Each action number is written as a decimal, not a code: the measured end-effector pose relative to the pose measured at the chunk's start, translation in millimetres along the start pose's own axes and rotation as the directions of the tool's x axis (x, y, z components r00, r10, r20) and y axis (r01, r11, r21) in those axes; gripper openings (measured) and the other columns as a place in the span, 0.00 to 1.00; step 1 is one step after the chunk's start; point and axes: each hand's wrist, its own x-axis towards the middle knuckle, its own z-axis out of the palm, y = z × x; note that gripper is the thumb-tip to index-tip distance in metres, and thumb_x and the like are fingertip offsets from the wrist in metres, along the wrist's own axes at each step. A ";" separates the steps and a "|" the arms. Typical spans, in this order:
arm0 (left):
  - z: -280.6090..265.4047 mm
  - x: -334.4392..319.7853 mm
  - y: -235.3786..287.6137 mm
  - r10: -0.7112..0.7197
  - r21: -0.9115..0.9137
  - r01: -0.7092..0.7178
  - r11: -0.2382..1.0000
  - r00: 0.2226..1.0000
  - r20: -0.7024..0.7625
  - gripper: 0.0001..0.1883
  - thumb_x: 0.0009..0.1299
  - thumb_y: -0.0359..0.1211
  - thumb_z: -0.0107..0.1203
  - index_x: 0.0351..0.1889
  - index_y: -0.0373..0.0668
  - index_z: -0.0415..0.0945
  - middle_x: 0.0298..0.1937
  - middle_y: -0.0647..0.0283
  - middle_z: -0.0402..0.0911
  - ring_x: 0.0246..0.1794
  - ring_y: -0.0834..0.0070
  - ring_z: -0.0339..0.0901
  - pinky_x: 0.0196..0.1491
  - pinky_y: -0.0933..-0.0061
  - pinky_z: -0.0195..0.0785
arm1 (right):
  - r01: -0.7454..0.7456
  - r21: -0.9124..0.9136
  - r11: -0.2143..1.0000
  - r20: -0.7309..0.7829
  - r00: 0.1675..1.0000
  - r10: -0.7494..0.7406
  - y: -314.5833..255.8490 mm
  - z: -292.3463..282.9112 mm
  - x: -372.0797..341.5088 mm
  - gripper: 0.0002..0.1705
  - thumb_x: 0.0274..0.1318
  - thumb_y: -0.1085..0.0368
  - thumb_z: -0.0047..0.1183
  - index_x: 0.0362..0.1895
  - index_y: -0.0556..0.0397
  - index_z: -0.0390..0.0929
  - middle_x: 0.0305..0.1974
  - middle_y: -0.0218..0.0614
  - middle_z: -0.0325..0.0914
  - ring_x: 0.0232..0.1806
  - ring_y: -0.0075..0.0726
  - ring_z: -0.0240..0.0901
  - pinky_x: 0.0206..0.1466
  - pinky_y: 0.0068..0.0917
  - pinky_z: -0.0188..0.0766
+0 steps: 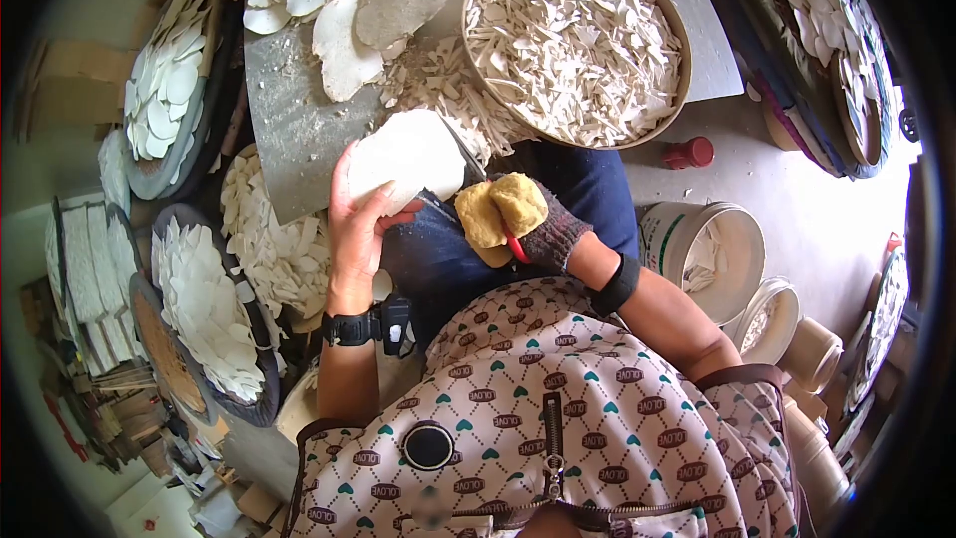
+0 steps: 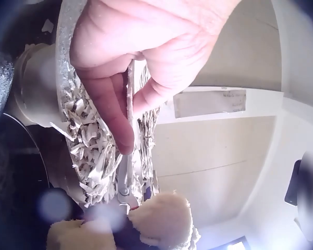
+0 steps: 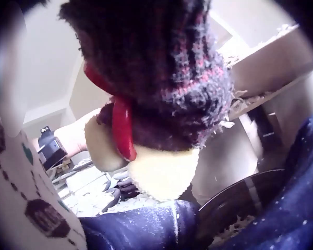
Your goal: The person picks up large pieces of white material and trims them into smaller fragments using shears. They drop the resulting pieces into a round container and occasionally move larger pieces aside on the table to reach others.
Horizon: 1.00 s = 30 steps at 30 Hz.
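My bare left hand [image 1: 355,234] pinches a flat, broad white slice [image 1: 410,151] between thumb and fingers, above the lap. Seen edge-on in the left wrist view, the slice looks thin. My right hand [image 1: 558,237] wears a dark knitted glove and grips red-handled scissors [image 3: 123,127]. Yellow foam pads [image 1: 503,209] cover part of the gloved fingers. The scissors' metal blades [image 2: 124,179] reach up to the slice's edge, just below my left fingertips. White cut scraps [image 1: 453,90] lie in a heap right behind the slice.
A round tray [image 1: 687,55] full of white chips stands on the grey board [image 1: 284,149]. Larger uncut pieces [image 1: 346,48] lie at its back left. Round trays of white slices [image 1: 204,304] stand at left. A white bucket [image 1: 749,251] and red-capped container [image 1: 689,152] are at right.
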 end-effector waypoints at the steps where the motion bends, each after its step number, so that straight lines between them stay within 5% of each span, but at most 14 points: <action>1: -0.1 0.6 1.3 -0.006 0.005 0.006 1.000 1.000 0.006 0.36 0.60 0.28 0.52 0.66 0.48 0.48 0.50 0.53 0.71 0.31 0.67 0.78 0.29 0.76 0.74 | -0.053 0.103 0.993 0.016 0.999 0.052 1.5 1.7 -0.7 0.10 0.51 0.60 0.48 0.36 0.51 0.74 0.32 0.41 0.75 0.35 0.47 0.72 0.37 0.31 0.69; 5: 1.7 1.1 10.5 -0.015 0.038 0.013 0.999 0.998 0.055 0.36 0.59 0.27 0.52 0.66 0.47 0.48 0.50 0.54 0.71 0.30 0.68 0.78 0.29 0.77 0.74 | -0.155 0.569 0.808 0.031 0.985 0.167 19.6 15.4 -3.6 0.11 0.51 0.62 0.49 0.38 0.53 0.73 0.34 0.42 0.75 0.38 0.44 0.72 0.42 0.29 0.69; 6: 2.4 1.2 12.4 -0.015 0.049 0.011 0.999 0.997 0.074 0.36 0.59 0.28 0.52 0.66 0.47 0.48 0.50 0.54 0.71 0.30 0.68 0.78 0.29 0.77 0.74 | -0.178 0.751 0.636 0.047 0.975 0.217 20.2 16.6 -2.6 0.11 0.51 0.63 0.50 0.39 0.54 0.73 0.35 0.42 0.75 0.38 0.43 0.72 0.44 0.29 0.70; 8: 1.5 2.1 14.8 -0.042 0.033 0.038 0.999 0.991 0.129 0.35 0.60 0.27 0.53 0.65 0.46 0.49 0.50 0.55 0.71 0.32 0.69 0.78 0.30 0.77 0.74 | -0.179 0.970 -0.163 0.222 0.924 0.310 18.2 17.2 -1.6 0.11 0.52 0.66 0.50 0.40 0.56 0.72 0.38 0.42 0.75 0.41 0.40 0.72 0.47 0.29 0.70; 10: -0.4 4.4 10.6 -0.009 -0.004 0.009 1.000 0.997 0.083 0.35 0.60 0.27 0.53 0.65 0.45 0.49 0.48 0.55 0.72 0.34 0.70 0.77 0.31 0.76 0.75 | -0.278 0.904 0.324 0.201 0.947 0.249 14.7 4.8 -4.2 0.12 0.53 0.69 0.50 0.42 0.59 0.70 0.41 0.42 0.74 0.45 0.38 0.71 0.51 0.32 0.69; 12: -2.4 12.8 -1.4 0.091 -0.050 -0.094 0.994 0.993 -0.072 0.34 0.60 0.27 0.55 0.64 0.43 0.50 0.45 0.56 0.74 0.37 0.70 0.77 0.32 0.75 0.76 | -0.248 0.503 0.828 0.209 0.964 0.162 3.7 -7.2 0.0 0.12 0.53 0.68 0.50 0.43 0.59 0.70 0.42 0.42 0.73 0.46 0.38 0.71 0.51 0.32 0.69; 14: 0.8 15.5 -14.4 0.157 -0.102 -0.182 0.978 0.964 -0.216 0.32 0.62 0.25 0.54 0.63 0.42 0.51 0.45 0.56 0.74 0.40 0.74 0.75 0.40 0.76 0.73 | -0.338 0.748 0.571 0.211 0.937 0.279 10.6 5.5 -8.9 0.13 0.52 0.67 0.52 0.43 0.57 0.71 0.41 0.38 0.75 0.44 0.34 0.73 0.51 0.28 0.69; 15: 1.6 19.5 -21.7 0.185 -0.134 -0.230 0.964 0.942 -0.280 0.32 0.62 0.25 0.53 0.63 0.42 0.51 0.46 0.56 0.74 0.41 0.74 0.75 0.42 0.76 0.72 | -0.307 0.501 0.809 0.206 0.951 0.232 1.3 -2.2 -6.8 0.12 0.53 0.68 0.52 0.43 0.56 0.72 0.42 0.37 0.75 0.44 0.30 0.72 0.52 0.27 0.68; 17: 10.4 23.5 -25.9 0.267 -0.152 -0.326 0.933 0.911 -0.316 0.31 0.63 0.22 0.51 0.64 0.41 0.49 0.50 0.54 0.71 0.47 0.73 0.71 0.50 0.74 0.66 | -0.304 0.285 0.909 0.261 0.937 0.231 -2.4 -3.9 -8.9 0.12 0.53 0.68 0.53 0.42 0.56 0.72 0.42 0.34 0.75 0.44 0.27 0.73 0.52 0.25 0.68; 18: 11.8 25.1 -25.7 0.275 -0.137 -0.328 0.935 0.912 -0.303 0.32 0.63 0.22 0.51 0.64 0.40 0.49 0.51 0.54 0.70 0.49 0.72 0.70 0.51 0.73 0.66 | -0.395 0.578 0.714 0.268 0.918 0.291 -0.1 0.1 -11.2 0.12 0.53 0.68 0.53 0.42 0.57 0.72 0.42 0.34 0.75 0.44 0.28 0.73 0.52 0.25 0.69; 20: 11.9 27.5 -24.4 0.289 -0.106 -0.328 0.939 0.917 -0.274 0.33 0.63 0.22 0.51 0.65 0.39 0.47 0.54 0.53 0.67 0.51 0.72 0.69 0.53 0.71 0.64 | -0.401 0.913 0.079 0.343 0.856 0.386 6.6 9.7 -16.8 0.11 0.53 0.69 0.53 0.42 0.57 0.72 0.41 0.34 0.75 0.44 0.29 0.73 0.51 0.25 0.69; 21: 7.9 29.7 -24.6 0.280 -0.117 -0.315 0.942 0.928 -0.247 0.35 0.62 0.22 0.52 0.65 0.39 0.45 0.56 0.52 0.65 0.52 0.72 0.68 0.53 0.71 0.65 | -0.381 0.924 0.015 0.349 0.862 0.368 11.6 12.9 -19.0 0.11 0.54 0.70 0.52 0.42 0.57 0.71 0.41 0.34 0.74 0.44 0.30 0.73 0.51 0.26 0.70; 27: 14.0 26.1 -14.8 0.249 -0.070 -0.256 0.964 0.964 -0.098 0.37 0.61 0.21 0.52 0.66 0.39 0.45 0.54 0.53 0.68 0.50 0.72 0.71 0.51 0.72 0.68 | -0.338 0.936 -0.096 0.350 0.876 0.333 4.7 2.6 -4.7 0.10 0.55 0.69 0.50 0.42 0.56 0.72 0.41 0.33 0.74 0.44 0.29 0.73 0.51 0.26 0.71; 30: 9.2 27.5 -10.7 0.194 -0.070 -0.198 0.978 0.979 -0.054 0.36 0.61 0.21 0.52 0.66 0.39 0.45 0.53 0.54 0.70 0.47 0.73 0.72 0.51 0.72 0.68 | -0.446 0.874 0.191 0.368 0.866 0.337 -8.4 -8.9 -2.1 0.13 0.54 0.67 0.49 0.44 0.58 0.70 0.44 0.40 0.74 0.45 0.37 0.73 0.51 0.31 0.70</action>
